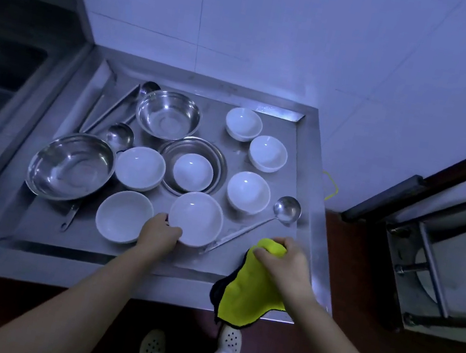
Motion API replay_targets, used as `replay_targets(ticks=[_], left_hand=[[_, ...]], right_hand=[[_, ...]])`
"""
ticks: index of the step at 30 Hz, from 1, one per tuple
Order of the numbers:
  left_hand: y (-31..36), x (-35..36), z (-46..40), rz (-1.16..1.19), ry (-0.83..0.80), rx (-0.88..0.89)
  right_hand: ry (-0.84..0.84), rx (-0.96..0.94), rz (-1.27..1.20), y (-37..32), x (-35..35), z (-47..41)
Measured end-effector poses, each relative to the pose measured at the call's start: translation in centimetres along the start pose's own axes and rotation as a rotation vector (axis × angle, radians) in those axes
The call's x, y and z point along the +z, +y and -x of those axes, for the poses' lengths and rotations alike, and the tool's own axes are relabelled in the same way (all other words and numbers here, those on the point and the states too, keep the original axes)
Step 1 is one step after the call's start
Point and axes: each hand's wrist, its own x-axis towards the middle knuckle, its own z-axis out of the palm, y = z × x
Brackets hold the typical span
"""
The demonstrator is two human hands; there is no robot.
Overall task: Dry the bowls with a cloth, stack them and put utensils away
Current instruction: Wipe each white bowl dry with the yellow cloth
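Note:
Several white bowls stand upright on a steel draining counter [298,162]. My left hand [158,231] grips the near rim of the front white bowl [197,218]. My right hand [284,260] clutches a yellow cloth [245,295] that hangs over the counter's front edge. Another white bowl [123,216] sits just left of my left hand. One small white bowl [193,171] rests inside a shallow steel dish [220,168]. A ladle [286,210] lies to the right, its handle running toward the held bowl.
Two deep steel bowls [70,164] [168,114] stand at the left and back. Two more ladles [121,134] and tongs [107,112] lie at the back left. A dark sink [0,69] is at the far left, a metal stand [431,271] at the right.

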Motion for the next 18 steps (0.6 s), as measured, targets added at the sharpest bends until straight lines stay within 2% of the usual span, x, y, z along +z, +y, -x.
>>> replay_targets(ticks=[3,6,13,18], left_hand=[[1.3,-1.9,2.1,0.186,0.045,0.137],[2.9,-4.2,3.8,0.237,0.072,0.315],[7.3,-8.9,7.5,0.201,0.087,0.682],[9.5,-11.9,8.2,0.085,0.046,0.84]], right_hand=[[-0.009,-0.064,-0.021,-2.9,0.9,0.3],[0.016,-0.162,-0.044,-6.6,1.5,0.4],[0.134,-0.443,-0.057,-12.9,0.9,1.2],[0.157,-0.512,-0.146,-15.0,0.1,1.6]])
